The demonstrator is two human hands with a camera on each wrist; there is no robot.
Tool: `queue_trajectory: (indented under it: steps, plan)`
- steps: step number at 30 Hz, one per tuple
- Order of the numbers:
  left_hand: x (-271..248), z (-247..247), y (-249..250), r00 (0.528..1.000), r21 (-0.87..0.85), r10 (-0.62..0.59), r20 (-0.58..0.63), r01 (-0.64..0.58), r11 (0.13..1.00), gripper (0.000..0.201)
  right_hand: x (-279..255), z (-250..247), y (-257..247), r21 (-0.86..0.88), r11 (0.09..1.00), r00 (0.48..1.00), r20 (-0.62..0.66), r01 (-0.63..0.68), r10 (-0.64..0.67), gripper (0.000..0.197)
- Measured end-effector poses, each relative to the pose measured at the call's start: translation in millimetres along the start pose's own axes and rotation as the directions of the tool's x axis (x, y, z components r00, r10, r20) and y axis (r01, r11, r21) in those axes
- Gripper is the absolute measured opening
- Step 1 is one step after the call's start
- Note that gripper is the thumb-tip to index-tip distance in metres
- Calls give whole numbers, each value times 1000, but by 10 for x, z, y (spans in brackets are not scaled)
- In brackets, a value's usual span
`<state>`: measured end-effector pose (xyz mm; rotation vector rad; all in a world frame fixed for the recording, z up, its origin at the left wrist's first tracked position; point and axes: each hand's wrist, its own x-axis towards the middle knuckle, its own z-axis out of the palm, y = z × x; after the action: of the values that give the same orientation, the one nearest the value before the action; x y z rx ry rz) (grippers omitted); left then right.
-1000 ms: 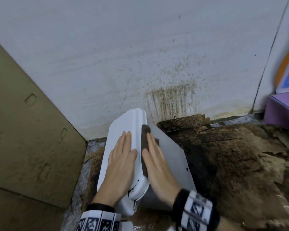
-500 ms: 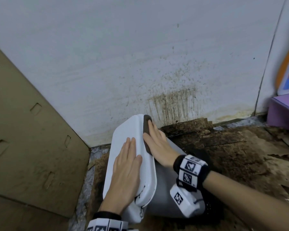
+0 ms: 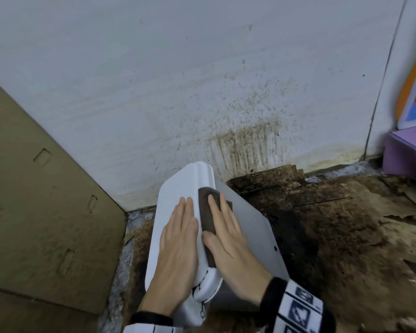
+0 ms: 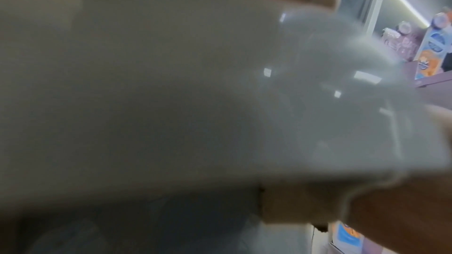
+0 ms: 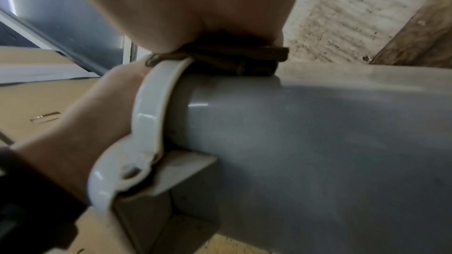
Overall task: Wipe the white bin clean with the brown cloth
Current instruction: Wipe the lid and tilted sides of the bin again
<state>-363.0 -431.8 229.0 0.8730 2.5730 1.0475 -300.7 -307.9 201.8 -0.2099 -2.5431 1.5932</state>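
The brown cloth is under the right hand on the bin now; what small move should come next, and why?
Probably slide the right hand with the brown cloth along the edge of the white bin toward the wrist: the cloth lies flat beside the lid rim, and the left hand presses the lid to steady it.

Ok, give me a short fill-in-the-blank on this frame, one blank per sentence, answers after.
1. The right hand presses a ____ cloth against the bin.
2. The left hand lies flat on the bin's ____.
3. Behind the bin, the wall carries brown ____.
4. Left of the bin stands a sheet of ____.

Answers: brown; lid; stains; cardboard
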Motion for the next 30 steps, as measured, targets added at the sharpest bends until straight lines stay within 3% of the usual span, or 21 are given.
queue_trajectory:
  steps: [3, 8, 11, 13, 18, 22, 26, 30]
  plan:
    - [13, 3, -31, 1000, 24, 11, -2, -11, 1000, 51, -11, -71, -70, -70, 998, 1000, 26, 2, -1, 61]
    - [-10, -15, 2, 1000, -12, 0, 8, 0, 1000, 44, 467, -230, 5, -158, 987, 997, 75, 10, 2, 61]
    - [-1, -6, -3, 1000, -5, 13, 7, -13, 1000, 42, 734, -260, 118, -194, 980, 999, 14, 54, -52, 71]
    - [30, -4, -37, 1000, 0, 12, 2, -12, 1000, 44, 809, -252, 175, -126, 991, 999, -17, 48, -51, 70]
    - [92, -8, -187, 999, 42, 36, -6, -36, 998, 63, 477, -191, 112, 8, 998, 995, 72, 69, -69, 52]
    - [85, -41, -205, 999, 28, 11, -36, -10, 1000, 58, -100, 95, 51, 194, 979, 998, -30, 60, -55, 51]
    - [42, -60, -181, 1000, 10, 5, -15, -5, 1000, 51, -447, 406, 143, 149, 985, 976, -210, 89, -57, 54]
    - [68, -53, -159, 1000, 29, -14, -20, 14, 999, 53, -483, 532, 428, 80, 996, 955, -295, 51, -26, 51]
